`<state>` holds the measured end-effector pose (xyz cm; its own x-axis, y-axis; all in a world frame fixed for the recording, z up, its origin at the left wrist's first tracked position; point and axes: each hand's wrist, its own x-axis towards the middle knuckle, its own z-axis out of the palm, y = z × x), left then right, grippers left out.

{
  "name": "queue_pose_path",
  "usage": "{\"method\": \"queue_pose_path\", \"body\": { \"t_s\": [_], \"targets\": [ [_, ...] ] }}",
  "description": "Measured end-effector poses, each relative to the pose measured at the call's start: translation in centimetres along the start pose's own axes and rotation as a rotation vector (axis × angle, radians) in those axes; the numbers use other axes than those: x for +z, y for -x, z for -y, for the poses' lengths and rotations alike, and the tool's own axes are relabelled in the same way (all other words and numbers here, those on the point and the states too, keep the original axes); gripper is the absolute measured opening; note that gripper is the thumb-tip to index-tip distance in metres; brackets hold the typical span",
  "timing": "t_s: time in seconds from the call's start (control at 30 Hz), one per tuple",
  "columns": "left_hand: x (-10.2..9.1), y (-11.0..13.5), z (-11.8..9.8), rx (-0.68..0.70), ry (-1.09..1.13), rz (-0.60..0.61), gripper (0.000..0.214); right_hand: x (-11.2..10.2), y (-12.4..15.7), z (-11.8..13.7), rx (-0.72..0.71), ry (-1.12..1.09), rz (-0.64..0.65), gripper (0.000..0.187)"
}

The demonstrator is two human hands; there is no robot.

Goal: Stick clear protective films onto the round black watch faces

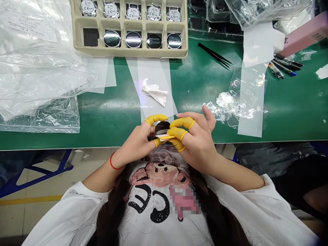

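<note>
Near the table's front edge, my left hand (139, 138) grips a round watch head (162, 127) with a dark, glossy face, its thumb and index finger on the rim. My right hand (196, 140) is at the watch's right side, pinching a small thin white piece (164, 136) against its lower edge. Whether that piece is film, paper or cloth I cannot tell. Yellow finger cots cover several fingertips on both hands. Just beyond the hands, a crumpled white cloth (155, 93) lies on white paper sheets (164, 68). My fingers partly hide the watch.
A beige compartment tray (130, 53) holds several watch heads at the back. Plastic bags (38, 68) cover the left side. Black tweezers (214, 55), pens (284, 66), a pink box (304, 36), clear film scraps (225, 106) and clear plastic trays (217, 34) lie to the right.
</note>
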<state>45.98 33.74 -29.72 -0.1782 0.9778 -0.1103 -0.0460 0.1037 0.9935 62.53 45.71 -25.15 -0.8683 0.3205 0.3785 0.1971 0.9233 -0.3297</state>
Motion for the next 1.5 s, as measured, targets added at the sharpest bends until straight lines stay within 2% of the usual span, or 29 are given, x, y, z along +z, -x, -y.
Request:
{"method": "queue_pose_path", "body": {
  "t_s": [0.17, 0.33, 0.5, 0.73, 0.83, 0.9, 0.97, 1.07, 1.17, 1.2, 1.3, 1.37, 1.43, 1.5],
  "targets": [
    [0.0, 0.1, 0.3, 0.040, -0.038, -0.019, 0.053, 0.7, -0.4, -0.3, 0.048, -0.031, -0.007, 0.016],
    [0.0, 0.1, 0.7, 0.061, -0.010, 0.002, 0.055, 1.3, -1.1, -0.8, 0.014, -0.034, -0.074, 0.011],
    [0.0, 0.1, 0.8, 0.052, -0.002, -0.014, 0.056, 1.4, -1.7, -1.2, 0.074, -0.071, -0.029, 0.009],
    [-0.4, -0.3, 0.3, 0.023, 0.099, 0.043, 0.055, 1.1, -3.0, -1.4, 0.142, -0.136, 0.018, 0.014],
    [-0.3, -0.5, -0.4, -0.067, 0.206, 0.040, 0.050, 0.3, -3.0, -2.8, 0.254, -0.368, -0.016, 0.019],
    [-0.3, -0.5, -0.9, -0.127, 0.278, 0.040, 0.050, -0.2, -2.6, -4.9, 0.416, -0.487, -0.081, 0.032],
    [-0.4, -0.4, -1.2, -0.143, 0.319, 0.041, 0.053, -0.5, -2.2, -7.4, 0.578, -0.477, -0.103, 0.041],
    [-0.7, -0.4, -1.3, -0.135, 0.332, 0.047, 0.053, -0.4, -1.8, -9.9, 0.687, -0.263, -0.045, 0.034],
    [-0.8, -0.4, -1.5, -0.104, 0.266, 0.036, 0.053, -0.1, -1.9, -8.5, 0.614, -0.200, -0.022, 0.035],
    [-0.8, -0.3, -1.6, -0.091, 0.231, 0.025, 0.053, 0.0, -2.1, -7.3, 0.556, -0.284, 0.020, 0.038],
    [-1.0, -0.1, -1.8, -0.055, 0.177, -0.026, 0.060, 0.3, -3.6, -3.5, 0.349, -0.638, 0.259, 0.045],
    [-1.5, 0.3, -1.8, -0.045, 0.196, -0.085, 0.071, 0.3, -5.7, -2.0, 0.256, -0.726, 0.349, 0.047],
    [-2.3, 0.7, -1.7, -0.047, 0.217, -0.171, 0.080, 0.6, -9.4, -1.8, 0.227, -0.687, 0.296, 0.039],
    [-3.0, 1.0, -1.4, -0.056, 0.216, -0.246, 0.080, 1.4, -14.3, -2.3, 0.230, -0.610, 0.189, 0.024]
  ]
}}
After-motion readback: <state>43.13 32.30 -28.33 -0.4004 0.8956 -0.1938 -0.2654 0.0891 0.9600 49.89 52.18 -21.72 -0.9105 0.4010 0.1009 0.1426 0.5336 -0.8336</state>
